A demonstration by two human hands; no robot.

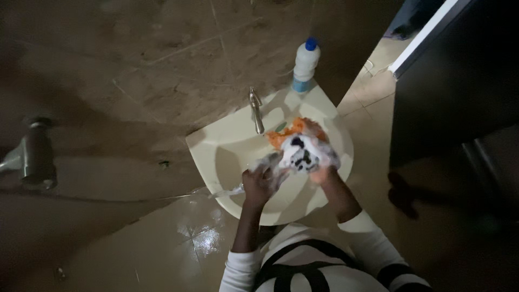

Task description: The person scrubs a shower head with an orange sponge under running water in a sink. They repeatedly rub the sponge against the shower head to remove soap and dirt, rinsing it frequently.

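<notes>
Soapy white-and-black cloth held over the cream basin, bunched against an orange cloth lying inside it. Left hand fingers clenched on the sudsy end; right hand gripping beneath. Metal tap just behind. White bottle with blue cap standing on the basin's rear rim.

Glossy ceramic sink; metal tap; soapy cloth; plastic bottle; floor tiles seemingly glossy.

Dim room; brown tiled wall, glossy floor tiles, dark door.
</notes>
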